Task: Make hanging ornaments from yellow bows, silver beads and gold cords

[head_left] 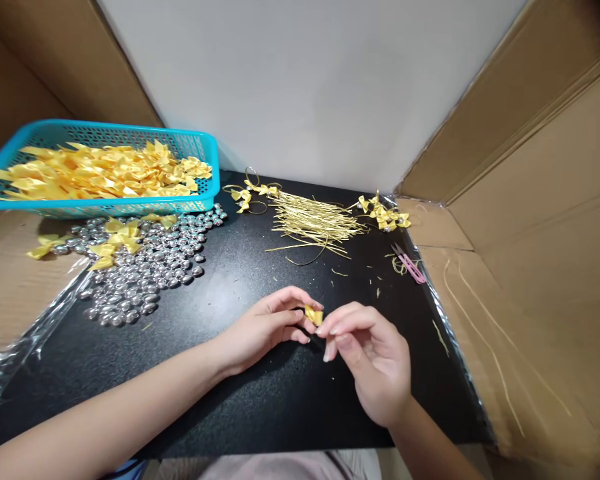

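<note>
Ribbon bow of shiny yellow satin [314,314] is pinched in the left hand [273,323] above the flat black worktop [230,417]; the right hand [379,360] has fingertips at its edge, whether gripping I cannot tell. Thin gold strands [315,223] lie beyond.

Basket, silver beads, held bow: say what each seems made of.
Basket: probably glossy plastic, given its moulded, perforated walls.
Silver beads: mirror-shiny; metal or coated plastic, bright highlights fit both.
Held bow: likely satin ribbon, from its yellow sheen.

The bow [313,315] looks like satiny cloth, the beads [153,263] glossy metallic, the basket [130,205] smooth plastic
</note>
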Tool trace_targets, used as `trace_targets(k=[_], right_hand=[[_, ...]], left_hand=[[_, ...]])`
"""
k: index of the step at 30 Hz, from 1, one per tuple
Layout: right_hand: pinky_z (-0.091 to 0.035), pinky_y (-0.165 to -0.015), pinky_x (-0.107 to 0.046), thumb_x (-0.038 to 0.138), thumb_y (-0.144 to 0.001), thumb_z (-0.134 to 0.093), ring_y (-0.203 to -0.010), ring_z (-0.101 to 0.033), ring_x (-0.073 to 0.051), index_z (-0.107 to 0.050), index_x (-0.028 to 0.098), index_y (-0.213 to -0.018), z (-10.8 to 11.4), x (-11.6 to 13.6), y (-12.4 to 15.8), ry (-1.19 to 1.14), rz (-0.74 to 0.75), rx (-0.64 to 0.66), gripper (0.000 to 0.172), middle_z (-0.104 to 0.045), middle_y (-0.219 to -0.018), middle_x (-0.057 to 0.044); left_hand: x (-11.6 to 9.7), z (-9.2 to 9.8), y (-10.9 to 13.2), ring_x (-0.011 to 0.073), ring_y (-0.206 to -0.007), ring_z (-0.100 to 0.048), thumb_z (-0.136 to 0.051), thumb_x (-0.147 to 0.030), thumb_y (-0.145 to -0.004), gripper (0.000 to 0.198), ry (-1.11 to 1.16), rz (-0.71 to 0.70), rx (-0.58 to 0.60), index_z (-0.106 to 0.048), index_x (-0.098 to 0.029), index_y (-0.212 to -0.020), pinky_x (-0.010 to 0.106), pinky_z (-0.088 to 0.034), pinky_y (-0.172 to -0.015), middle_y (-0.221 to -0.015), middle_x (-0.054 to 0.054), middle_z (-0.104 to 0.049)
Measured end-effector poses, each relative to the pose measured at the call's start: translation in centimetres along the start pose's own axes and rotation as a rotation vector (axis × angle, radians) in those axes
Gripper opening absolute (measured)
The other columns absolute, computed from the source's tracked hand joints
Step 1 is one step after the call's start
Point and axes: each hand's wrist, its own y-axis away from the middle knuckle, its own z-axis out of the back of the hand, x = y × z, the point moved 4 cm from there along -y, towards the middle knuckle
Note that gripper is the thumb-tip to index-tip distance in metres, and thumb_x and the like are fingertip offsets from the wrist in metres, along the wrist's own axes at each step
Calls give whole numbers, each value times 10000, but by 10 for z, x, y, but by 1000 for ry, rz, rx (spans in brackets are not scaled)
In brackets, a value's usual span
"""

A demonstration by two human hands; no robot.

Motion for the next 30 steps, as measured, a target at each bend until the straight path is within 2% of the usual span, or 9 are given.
trace_targets(k=[4,9,15,18,20,22,23,26,30], right_hand=[[-533,-634,-277,153,-935,-556,-662,-636,-126,-650,243,-937,-3,0,-1,-42,-7,21,130,-683,-829,-16],[-547,-638,-261,155,-938,-555,-667,-637,-116,-653,232,-929,-3,1,-4,-81,-21,-4,124,-666,-807,-13],[-542,-627,-243,152,-938,-558,-649,-628,-101,-648,215,-925,-1,6,-5,-115,-16,-21,110,-649,-804,-9],[-534,-624,-236,158,-939,-561,-654,-623,-98,-648,213,-926,-2,7,-5,-110,-18,3,104,-643,-801,-9],[-532,-626,-230,163,-939,-562,-657,-620,-96,-647,219,-927,-2,7,-4,-98,-24,15,102,-641,-804,-7],[-534,-633,-227,173,-941,-559,-664,-619,-96,-648,226,-928,-3,7,-1,-88,-33,12,105,-642,-800,-5],[-535,-631,-224,179,-943,-557,-671,-619,-99,-650,229,-930,-3,7,1,-88,-36,6,106,-644,-798,-6],[-539,-640,-226,188,-945,-553,-691,-621,-109,-658,234,-923,-1,9,11,-75,-18,-22,117,-653,-773,-8],[-535,-633,-241,158,-940,-545,-650,-623,-112,-651,231,-916,0,12,26,2,-6,-3,130,-662,-742,-5]], left_hand=[[5,-6,3,151,-858,-668,-689,-231,-823,264,90,96,-18,-634,-181,-1076,271,-529,-774,-1085,70,-680],[3,-2,4,122,-652,-634,-745,-323,-776,262,-150,106,-110,-576,-169,-903,247,-517,-625,-761,-15,-644],[-47,21,18,111,-485,-561,-678,-530,-789,407,-703,-51,-252,-543,-162,-683,205,-440,-491,-539,-19,-595],[-37,15,27,145,-488,-617,-624,-616,-790,493,-475,244,3,-638,-130,-710,229,-469,-477,-602,25,-641],[-11,-4,34,190,-590,-688,-568,-707,-767,636,-155,514,232,-698,-100,-903,261,-519,-537,-782,97,-714],[15,-25,37,231,-746,-726,-535,-746,-760,729,155,658,319,-683,-76,-1004,285,-552,-644,-937,155,-727],[26,-33,35,233,-801,-727,-512,-726,-794,708,293,643,282,-681,-62,-972,284,-556,-696,-930,160,-726],[40,-44,24,139,-693,-700,-391,-487,-974,494,642,341,24,-668,-87,-892,251,-545,-747,-793,87,-718],[33,-46,24,187,-845,-727,-281,-319,-1028,454,700,249,-133,-628,-28,-1047,286,-556,-778,-1042,180,-721]])
